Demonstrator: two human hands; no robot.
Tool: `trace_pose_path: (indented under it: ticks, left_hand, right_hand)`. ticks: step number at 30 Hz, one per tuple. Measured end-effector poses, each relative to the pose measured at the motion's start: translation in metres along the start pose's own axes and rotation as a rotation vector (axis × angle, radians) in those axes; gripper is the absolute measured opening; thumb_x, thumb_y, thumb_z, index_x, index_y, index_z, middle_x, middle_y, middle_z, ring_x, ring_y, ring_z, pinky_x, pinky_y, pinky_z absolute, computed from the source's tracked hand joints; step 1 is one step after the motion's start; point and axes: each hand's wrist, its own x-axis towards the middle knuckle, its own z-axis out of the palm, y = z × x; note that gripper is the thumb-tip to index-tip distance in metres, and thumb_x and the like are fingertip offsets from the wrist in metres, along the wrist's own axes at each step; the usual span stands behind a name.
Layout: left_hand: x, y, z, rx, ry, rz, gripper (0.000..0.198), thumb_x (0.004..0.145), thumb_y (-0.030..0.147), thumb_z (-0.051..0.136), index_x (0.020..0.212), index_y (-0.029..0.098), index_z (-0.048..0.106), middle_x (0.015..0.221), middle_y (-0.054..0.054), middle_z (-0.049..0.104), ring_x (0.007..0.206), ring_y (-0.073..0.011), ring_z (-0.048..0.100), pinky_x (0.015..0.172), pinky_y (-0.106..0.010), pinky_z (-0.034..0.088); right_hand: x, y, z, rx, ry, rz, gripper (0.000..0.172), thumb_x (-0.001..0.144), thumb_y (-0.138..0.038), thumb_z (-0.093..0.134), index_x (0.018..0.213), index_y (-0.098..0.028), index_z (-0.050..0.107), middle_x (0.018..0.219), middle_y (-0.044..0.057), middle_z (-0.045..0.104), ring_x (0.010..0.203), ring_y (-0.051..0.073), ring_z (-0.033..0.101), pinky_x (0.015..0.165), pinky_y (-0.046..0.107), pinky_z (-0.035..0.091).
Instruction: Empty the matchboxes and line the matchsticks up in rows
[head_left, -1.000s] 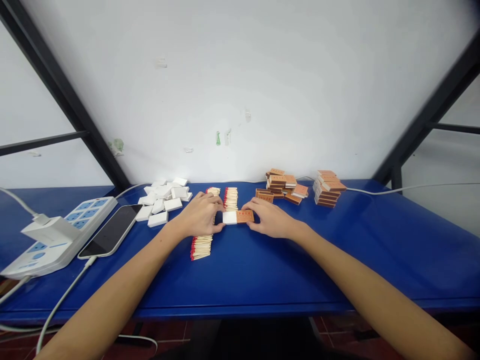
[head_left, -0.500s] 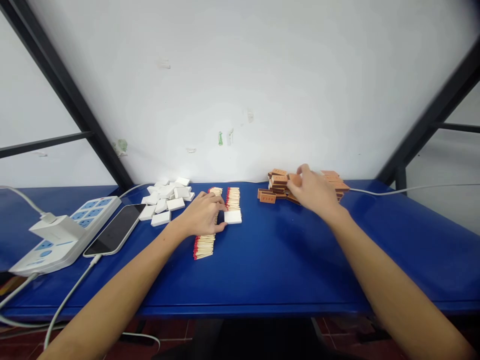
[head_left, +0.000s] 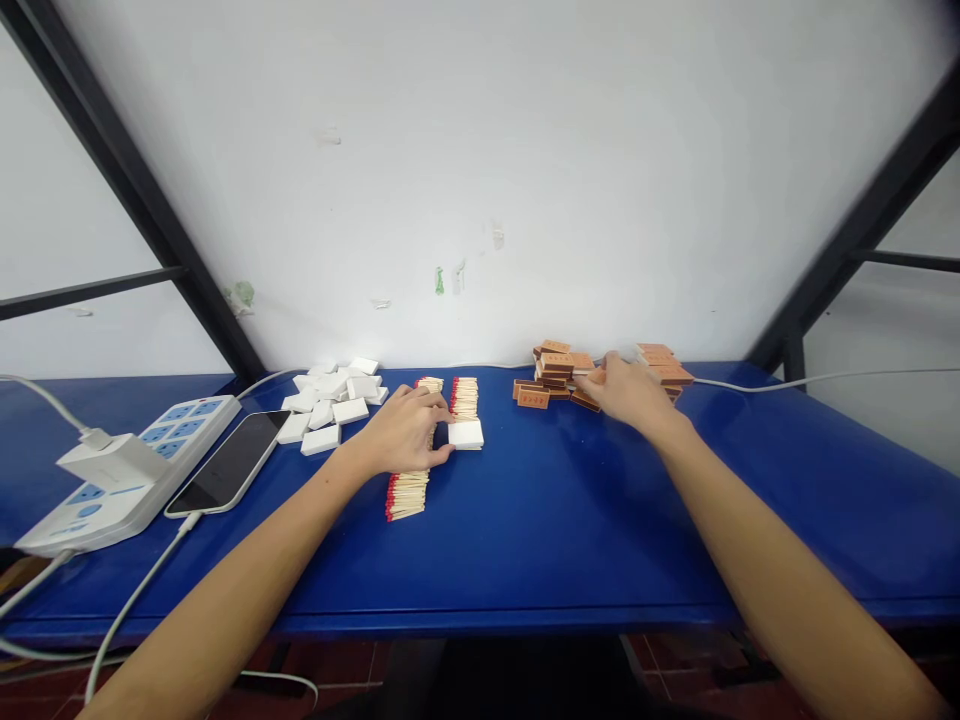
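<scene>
My left hand [head_left: 401,430] lies on a row of red-tipped matchsticks [head_left: 406,494], and its curled fingers grip a white matchbox tray [head_left: 466,434] on the blue table [head_left: 525,540]. A second bundle of matchsticks [head_left: 465,397] lies just behind the tray. My right hand [head_left: 634,395] is stretched out to the heap of orange matchbox sleeves [head_left: 553,364] at the back. Its fingers are closed on one orange sleeve [head_left: 591,378] at the heap's right side.
A heap of white trays [head_left: 330,395] lies at the back left. Further left are a phone [head_left: 229,460] on a cable and a white power strip [head_left: 112,470] with a plug in it. Another stack of orange sleeves [head_left: 667,368] stands behind my right hand. A white cable [head_left: 787,380] runs along the back right.
My right hand drew the orange sleeve off the white tray and carried it right and back to the heap, then sank lower onto it. My left hand stayed on the tray.
</scene>
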Motion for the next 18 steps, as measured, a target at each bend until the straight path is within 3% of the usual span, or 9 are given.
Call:
trace_pose_path:
  ticks: [4,9,14,18]
  left_hand:
    - [-0.0004,0.0007,-0.0011,-0.001,0.005,0.001,0.034,0.083,0.044,0.063,0.105,0.02,0.073,0.112,-0.008,0.07,0.102,-0.0265,0.062,0.087,-0.042,0.039]
    - [-0.0002,-0.0004,0.0003,-0.001,-0.002,-0.005,0.035,0.083,0.044,0.063,0.107,0.02,0.073,0.112,-0.007,0.07,0.104,-0.0263,0.062,0.087,-0.042,0.04]
    - [-0.0003,-0.0013,0.0002,-0.005,0.008,-0.013,0.034,0.084,0.044,0.062,0.106,0.02,0.073,0.113,-0.007,0.07,0.104,-0.0262,0.062,0.088,-0.042,0.04]
    - [-0.0002,-0.0019,-0.0003,-0.008,0.014,-0.02,0.034,0.084,0.044,0.062,0.106,0.021,0.073,0.114,-0.007,0.07,0.105,-0.0266,0.062,0.087,-0.041,0.041]
  right_hand:
    - [-0.0016,-0.002,0.0012,-0.057,0.003,-0.03,0.051,0.088,-0.054,0.056,0.121,-0.016,0.052,0.105,0.019,0.068,0.105,0.036,0.062,0.08,0.04,0.045]
    - [-0.0013,-0.0005,0.0017,-0.096,0.006,-0.027,0.041,0.09,-0.041,0.053,0.124,-0.019,0.051,0.101,0.016,0.07,0.1,0.034,0.064,0.078,0.039,0.044]
    - [-0.0019,0.0018,0.0012,-0.083,0.004,-0.032,0.045,0.089,-0.046,0.053,0.124,-0.018,0.049,0.108,0.017,0.069,0.102,0.034,0.063,0.075,0.038,0.044]
    - [-0.0068,-0.0056,-0.0072,-0.033,0.061,-0.024,0.039,0.088,-0.045,0.054,0.116,-0.017,0.053,0.099,0.016,0.069,0.095,0.033,0.064,0.072,0.036,0.042]
